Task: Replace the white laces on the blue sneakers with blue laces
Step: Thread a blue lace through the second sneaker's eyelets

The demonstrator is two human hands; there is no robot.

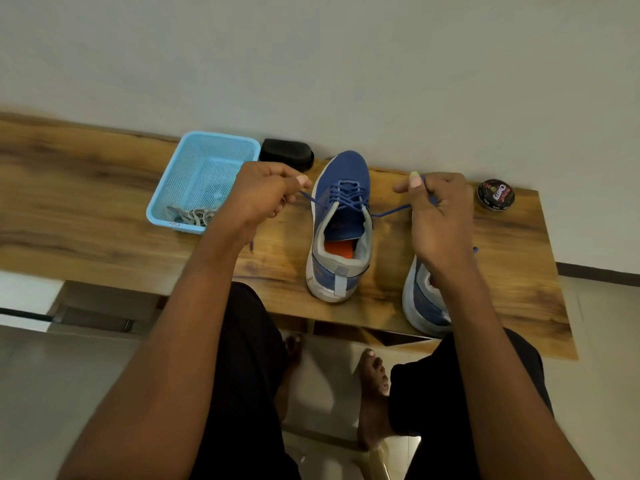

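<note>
On the wooden shelf [86, 202] stands a blue sneaker [341, 223], toe toward the far wall, threaded with a blue lace [346, 194]. The left hand [258, 199] pinches the lace's left end with curled fingers; the right hand [438, 216] pinches the right end, the lace pulled taut to both sides. A second sneaker [422, 299] sits to the right, partly behind the right wrist. White laces [194, 216] lie in a light-blue basket [204, 178] at left. A black brush [286, 154] is just beside the basket. A round polish tin [496, 197] at far right carries lettering too blurred to read.
</note>
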